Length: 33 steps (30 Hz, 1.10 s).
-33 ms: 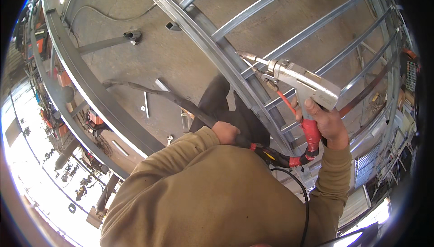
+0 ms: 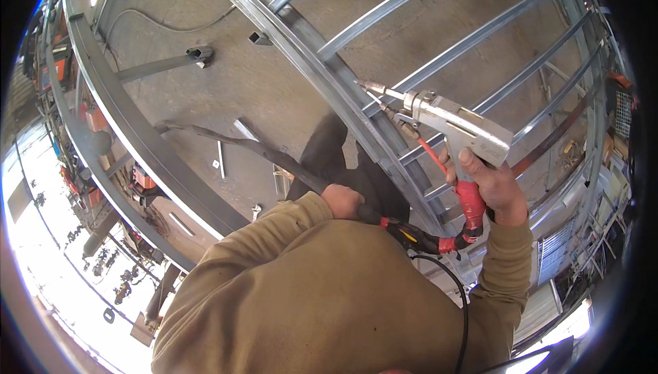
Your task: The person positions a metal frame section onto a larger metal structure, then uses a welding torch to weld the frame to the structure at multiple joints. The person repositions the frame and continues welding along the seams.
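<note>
My right hand (image 2: 490, 185) is closed round the grip of a silver handheld welding gun (image 2: 466, 127). Its narrow nozzle points up and left, over the long rail of a galvanized steel frame (image 2: 301, 55); whether the tip touches the rail I cannot tell. A thin feed tube (image 2: 430, 151) with a red section runs along the gun's underside, and red tape wraps the lower grip. Near my waist, my left hand (image 2: 343, 201) is wrapped around a thick dark sleeved cable (image 2: 288, 161), which leads across my body toward the gun's handle.
A long curved steel beam (image 2: 127, 117) stands along my left. Box-section offcuts (image 2: 259, 38) and a small metal strip (image 2: 221, 158) lie on the concrete floor. A hose (image 2: 175, 29) snakes across the floor at far left. The frame's parallel crossbars (image 2: 452, 52) spread out at right.
The welding gun and the steel frame sit very slightly farther left in the picture. Both hands keep their hold.
</note>
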Motion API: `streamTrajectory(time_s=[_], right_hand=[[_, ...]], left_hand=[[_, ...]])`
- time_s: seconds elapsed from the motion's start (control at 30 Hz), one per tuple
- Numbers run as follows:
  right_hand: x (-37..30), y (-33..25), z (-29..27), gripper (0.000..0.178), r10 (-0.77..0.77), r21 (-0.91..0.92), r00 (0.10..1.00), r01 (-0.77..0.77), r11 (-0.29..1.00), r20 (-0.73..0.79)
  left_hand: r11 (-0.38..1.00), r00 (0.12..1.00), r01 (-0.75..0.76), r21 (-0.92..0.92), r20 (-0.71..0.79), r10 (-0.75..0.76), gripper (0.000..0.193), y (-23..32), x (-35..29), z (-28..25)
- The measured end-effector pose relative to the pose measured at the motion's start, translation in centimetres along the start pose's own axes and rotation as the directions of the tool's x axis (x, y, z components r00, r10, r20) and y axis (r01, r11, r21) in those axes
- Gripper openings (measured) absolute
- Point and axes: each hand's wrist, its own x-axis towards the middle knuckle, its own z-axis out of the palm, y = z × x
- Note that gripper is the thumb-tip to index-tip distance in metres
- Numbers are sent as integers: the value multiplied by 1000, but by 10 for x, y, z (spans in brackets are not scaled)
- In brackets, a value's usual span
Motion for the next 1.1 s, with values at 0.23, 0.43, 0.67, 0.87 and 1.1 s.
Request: streamTrajectory(time_s=[0.23,0.43,0.67,0.87,1.1], right_hand=[[-18,34,-32,47,-18,-67,996,24,997,85],[-31,50,-43,50,-88,-78,995,90,993,37],[-43,61,-53,41,-45,-72,999,43,996,-28],[-53,53,-61,38,-20,-55,999,19,998,-33],[-45,36,-58,41,-74,-154,993,58,986,-97]], left_hand=[[994,995,95,-49,2,-95,24,36,12,49],[990,990,139,24,-1,-139,22,45,23,78],[986,986,160,-45,-32,-161,28,58,27,86],[983,993,114,-146,10,-114,32,71,36,79],[973,998,63,-221,-3,-65,29,113,33,91]])
